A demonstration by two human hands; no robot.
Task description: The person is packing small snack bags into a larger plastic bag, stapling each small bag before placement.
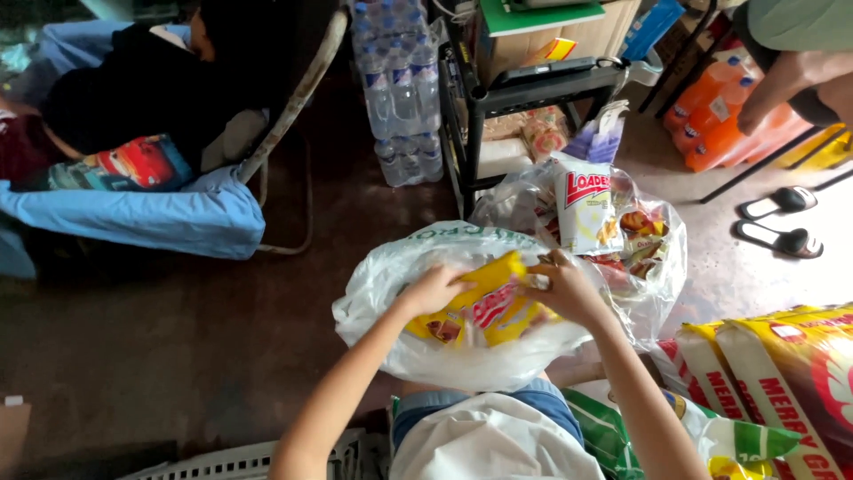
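Both hands work inside a white plastic bag (391,293) that rests on the person's lap. The left hand (433,291) closes its grip on the upper edge of a yellow snack packet (487,283), which lies tilted in the bag's open mouth on top of more yellow and red packets (498,322). The right hand (569,289) is curled over the packet's right end, fingers pinching it near the bag's rim.

Just behind, touching the first bag, a clear plastic bag (662,267) sits on the floor, stuffed with assorted snack packs; a white-and-yellow packet (586,212) stands upright in it. Beyond that is a black metal shelf rack (498,98) holding cardboard boxes, and to its left a shrink-wrapped pack of water bottles (402,89). At upper right lie orange drink bottles (720,124), with another person's arm (791,84) reaching down beside them and a pair of black sandals (782,222) on the floor. Large yellow-and-red sacks (782,382) crowd the right edge near the right elbow. At left, a reclining chair with a blue cushion (151,218) holds a person in dark clothing.
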